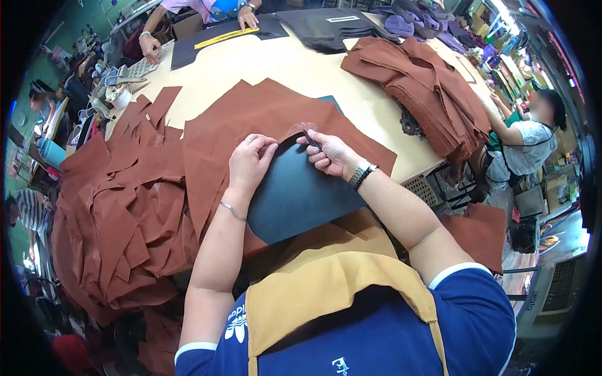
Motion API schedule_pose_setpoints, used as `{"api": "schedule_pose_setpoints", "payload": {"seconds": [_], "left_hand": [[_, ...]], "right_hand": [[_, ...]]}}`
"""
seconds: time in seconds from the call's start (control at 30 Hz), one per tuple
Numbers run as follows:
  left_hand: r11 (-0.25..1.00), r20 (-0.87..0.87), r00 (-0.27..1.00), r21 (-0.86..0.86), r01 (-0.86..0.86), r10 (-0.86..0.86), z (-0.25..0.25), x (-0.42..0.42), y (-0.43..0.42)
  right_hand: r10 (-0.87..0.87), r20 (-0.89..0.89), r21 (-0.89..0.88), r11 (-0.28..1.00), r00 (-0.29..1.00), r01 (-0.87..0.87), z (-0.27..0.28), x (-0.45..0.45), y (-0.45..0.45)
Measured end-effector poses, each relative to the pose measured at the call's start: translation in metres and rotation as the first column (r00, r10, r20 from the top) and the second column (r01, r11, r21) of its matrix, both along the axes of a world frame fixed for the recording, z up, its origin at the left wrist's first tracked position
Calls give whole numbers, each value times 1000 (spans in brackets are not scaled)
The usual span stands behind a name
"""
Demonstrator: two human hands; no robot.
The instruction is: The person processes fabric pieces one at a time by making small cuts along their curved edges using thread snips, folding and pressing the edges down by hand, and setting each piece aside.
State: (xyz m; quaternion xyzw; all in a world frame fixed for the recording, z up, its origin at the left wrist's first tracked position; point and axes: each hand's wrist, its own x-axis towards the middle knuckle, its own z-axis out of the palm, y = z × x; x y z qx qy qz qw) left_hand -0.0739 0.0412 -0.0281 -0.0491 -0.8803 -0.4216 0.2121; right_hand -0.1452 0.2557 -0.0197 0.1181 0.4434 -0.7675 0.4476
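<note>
My left hand (252,160) is closed in a pinch at the curved upper edge of a dark, smooth sheet (301,200); what its fingertips hold is hidden. Opposite it, my right hand (331,154) grips a small dark hand tool (311,139), mostly covered by the fingers, so its kind is unclear. Between the hands, wrinkled material shows at the sheet's edge. Beneath the sheet, layers of reddish-brown fabric (216,131) spread over the table. The sheet's lower edge lies close to my yellow apron (332,285).
Brown fabric offcuts (125,207) heap at the left, hanging over the edge of the cream table (282,66). Stacked brown pieces (420,88) lie at the right. Across the table, a person's hand (248,17) touches a yellow strip (226,37) on dark panels. Another person (527,138) works at the right.
</note>
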Motion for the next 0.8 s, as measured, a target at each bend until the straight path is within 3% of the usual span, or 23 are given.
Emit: {"api": "schedule_pose_setpoints", "payload": {"seconds": [0.1, 0.27, 0.4, 0.5, 0.63, 0.8], "left_hand": [[1000, 24, 1000, 11, -11, 11, 0, 1, -1], [998, 56, 998, 60, -26, 23, 0, 0, 0], [999, -7, 1000, 32, 2, -2, -1, 0, -2], [1000, -52, 999, -23, -11, 10, 0, -1, -2], [1000, -3, 1000, -2, -26, 26, 3, 1, 0], [1000, -27, 1000, 9, -14, 14, 1, -1, -1]], "right_hand": [[-11, -63, 39, 999, 998, 14, 0, 6, -2], [33, 14, 28, 999, 999, -33, 0, 3, 4], [42, 25, -32, 999, 999, -42, 0, 1, 2], [36, 10, 37, 999, 999, -37, 1, 2, -2], [29, -40, 48, 998, 999, -27, -2, 8, 1], [56, 39, 29, 998, 998, -57, 5, 3, 2]]}}
